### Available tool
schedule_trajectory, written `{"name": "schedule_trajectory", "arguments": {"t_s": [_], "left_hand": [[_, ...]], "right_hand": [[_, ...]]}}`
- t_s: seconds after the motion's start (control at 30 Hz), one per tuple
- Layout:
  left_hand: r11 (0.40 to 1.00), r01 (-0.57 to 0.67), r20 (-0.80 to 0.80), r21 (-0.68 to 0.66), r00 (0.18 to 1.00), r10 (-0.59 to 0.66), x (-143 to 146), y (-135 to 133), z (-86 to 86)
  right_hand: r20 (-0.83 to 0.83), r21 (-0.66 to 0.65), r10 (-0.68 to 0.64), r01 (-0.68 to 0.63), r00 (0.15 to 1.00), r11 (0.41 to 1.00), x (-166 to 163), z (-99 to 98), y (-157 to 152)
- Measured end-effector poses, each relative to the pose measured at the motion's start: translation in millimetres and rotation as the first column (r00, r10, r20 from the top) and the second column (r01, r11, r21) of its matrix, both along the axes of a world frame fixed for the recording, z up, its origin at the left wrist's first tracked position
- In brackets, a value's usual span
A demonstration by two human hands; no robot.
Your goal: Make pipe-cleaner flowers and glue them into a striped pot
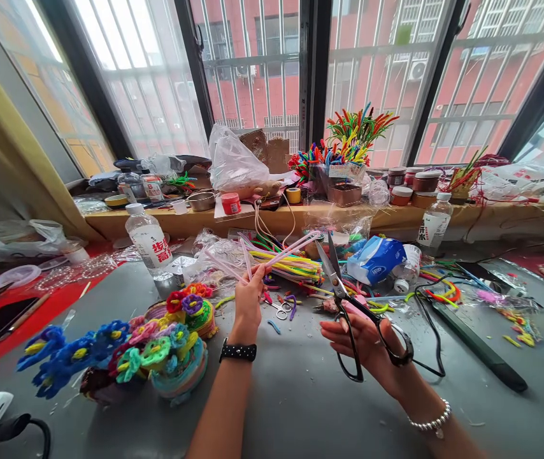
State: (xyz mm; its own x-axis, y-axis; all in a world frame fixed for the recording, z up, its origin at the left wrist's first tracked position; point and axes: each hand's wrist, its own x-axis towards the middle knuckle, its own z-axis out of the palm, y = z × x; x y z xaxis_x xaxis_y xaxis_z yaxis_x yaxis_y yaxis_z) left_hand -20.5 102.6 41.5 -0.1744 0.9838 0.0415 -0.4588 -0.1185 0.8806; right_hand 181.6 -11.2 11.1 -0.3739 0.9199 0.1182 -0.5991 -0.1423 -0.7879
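Pale pink pipe cleaners (pixel 292 250) are pinched between the fingers of my left hand (pixel 249 303), with their ends sticking out to both sides. My right hand (pixel 367 338) holds large black-handled scissors (pixel 339 287), thumb and fingers at the loops, blades parted and pointing up and away from me. The blades are to the right of the pipe cleaners' tips, apparently apart from them. Behind my hands lies a bundle of yellow, green and pink pipe cleaners (pixel 300 268). Small white-handled scissors (pixel 282 310) rest on the grey table (pixel 295 401) between my hands.
Pipe-cleaner flowers in pots (pixel 179 366) stand at the left. Water bottles (pixel 148 239) flank the work area. A blue tissue pack (pixel 376 260) is behind the scissors, and a dark green bar (pixel 479 347) with a black cable (pixel 437 331) lies to the right. Jars (pixel 425 181) line the windowsill.
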Motion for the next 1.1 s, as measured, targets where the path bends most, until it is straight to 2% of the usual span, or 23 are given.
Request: {"name": "schedule_trajectory", "arguments": {"t_s": [0.13, 0.23, 0.47, 0.7, 0.83, 1.1], "left_hand": [[0.999, -0.043, 0.014, -0.002, 0.999, 0.043, -0.7, 0.4, -0.3], [0.999, -0.031, 0.016, 0.009, 0.999, 0.031, -0.7, 0.0, -0.5], [0.995, 0.098, -0.064, 0.031, 0.993, -0.096, 4.5, -3.3, 2.2], [0.981, 0.187, -0.283, 0.051, 0.945, -0.166, 10.6, -7.0, 3.3], [0.971, 0.214, -0.327, 0.105, 0.930, -0.169, 14.4, -10.9, 5.2], [0.924, 0.344, -0.378, 0.167, 0.888, -0.262, 16.8, -18.3, 9.8]], "right_hand": [[-0.008, -0.003, 0.008, -0.008, 1.000, 1.000, -0.9, 1.7, -2.5], [0.000, -0.010, 0.028, -0.028, 1.000, 1.000, -2.6, 2.8, -4.1], [0.039, -0.032, -0.022, 0.023, 0.999, 0.999, 0.1, 0.8, -0.5], [0.022, -0.013, -0.155, 0.156, 0.988, 0.988, 9.2, 5.8, 1.9], [-0.017, -0.018, -0.155, 0.154, 0.988, 0.988, 11.1, 9.8, -0.7], [-0.071, -0.007, -0.125, 0.125, 0.990, 0.992, 7.5, 13.8, -1.9]]}}
